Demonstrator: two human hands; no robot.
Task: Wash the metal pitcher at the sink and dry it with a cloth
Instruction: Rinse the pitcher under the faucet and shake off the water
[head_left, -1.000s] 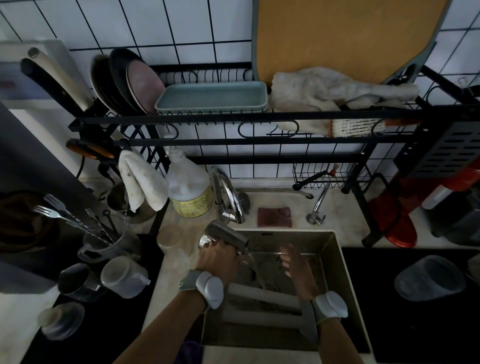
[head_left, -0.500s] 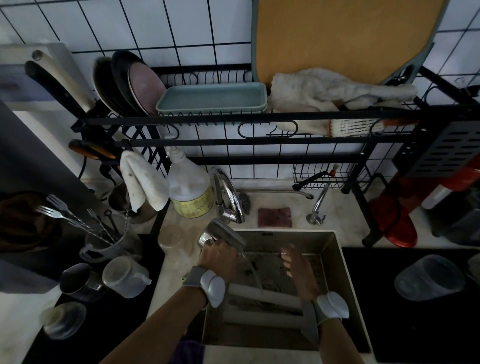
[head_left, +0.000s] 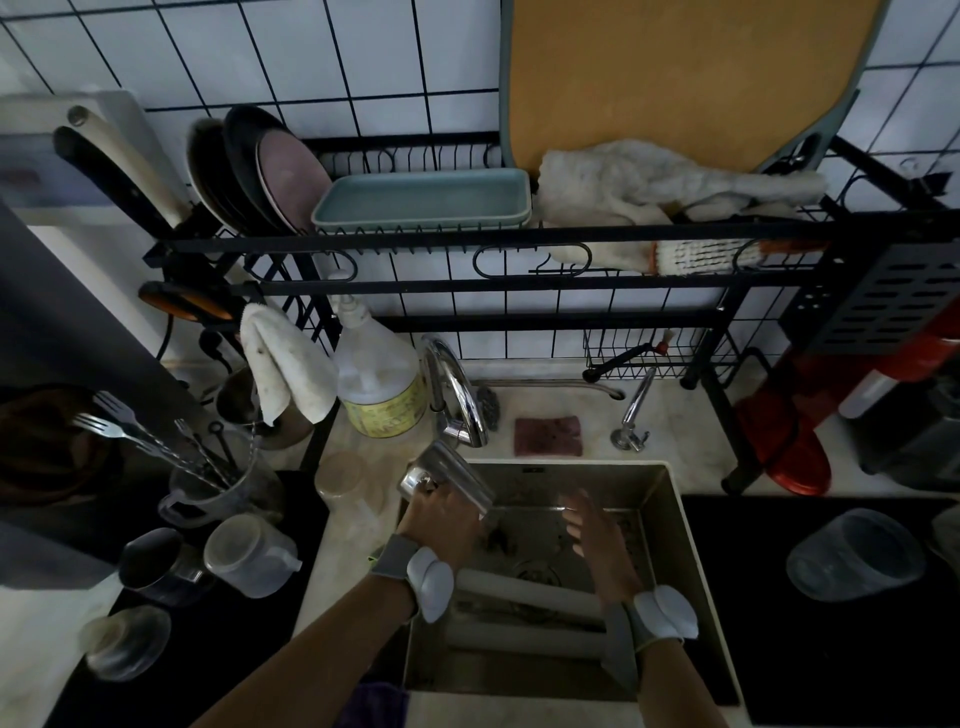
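As the left hand (head_left: 441, 514) grips the tilted metal pitcher (head_left: 447, 475) over the sink (head_left: 670, 499), fingers wrapped round its body, the right hand (head_left: 597, 540) hovers spread and empty; wet steel is likely rigid, slippery.

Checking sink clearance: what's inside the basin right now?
In the sink: two grey bars of a rack, the drain, dark bits. The right hand hides some floor.
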